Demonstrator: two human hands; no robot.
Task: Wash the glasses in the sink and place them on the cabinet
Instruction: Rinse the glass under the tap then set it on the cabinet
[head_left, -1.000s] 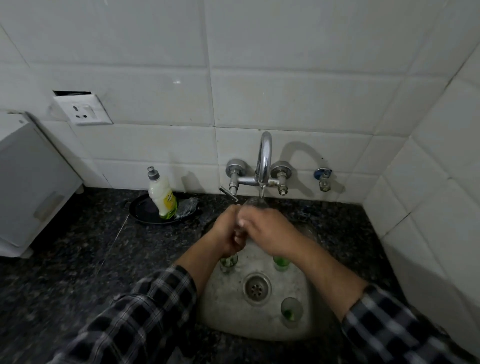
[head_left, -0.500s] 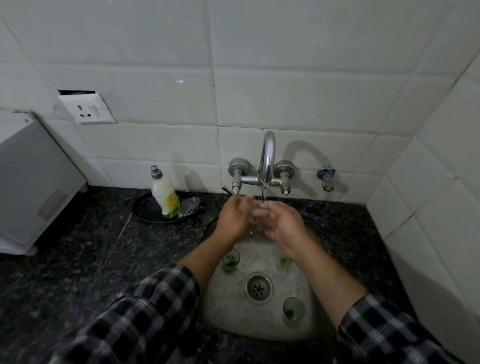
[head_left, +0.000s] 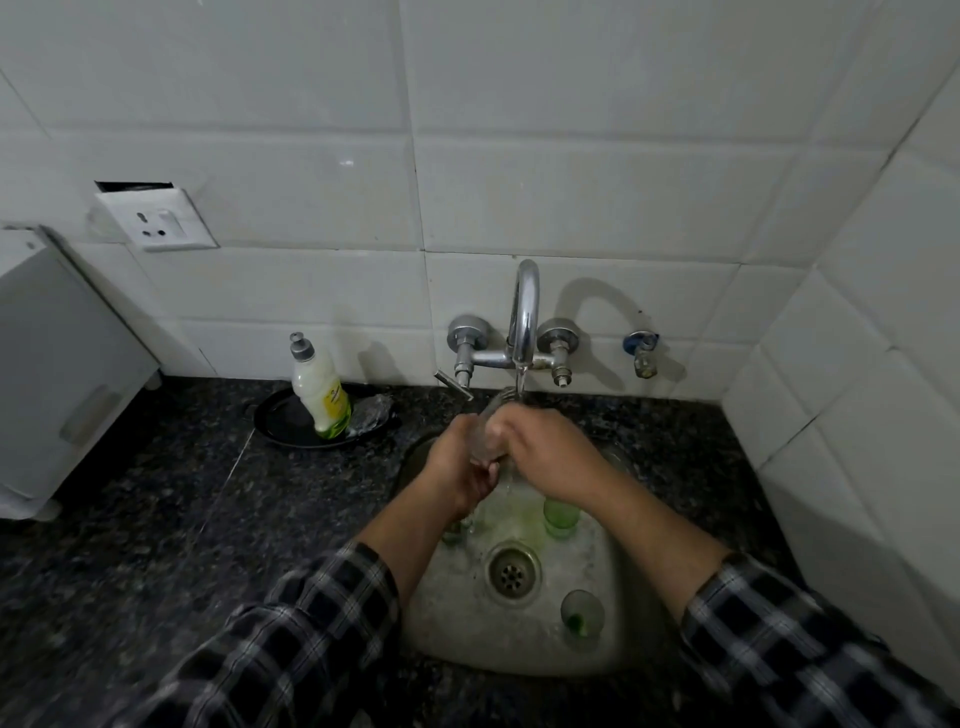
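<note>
A clear glass (head_left: 488, 434) is tilted under the running tap (head_left: 523, 322), its mouth toward the spout. My left hand (head_left: 460, 467) grips its lower part from the left. My right hand (head_left: 545, 449) curls round it from the right, fingers over its side. In the steel sink (head_left: 452, 618), a glass with green residue (head_left: 561, 514) stands right of the water stream, and another glass (head_left: 582, 613) stands at the front right by the drain (head_left: 513, 571). A third glass (head_left: 457, 530) is mostly hidden under my left wrist.
A dish soap bottle (head_left: 319, 389) and a scrubber (head_left: 371, 413) sit on a black plate (head_left: 291, 421) left of the tap, on the dark granite counter (head_left: 156, 519). A white appliance (head_left: 52, 364) stands at far left. Tiled walls close in behind and to the right.
My hands have shifted around the glass under the stream: the right hand has closed over its side again and the glass is tilted more. The camera view has moved slightly.
</note>
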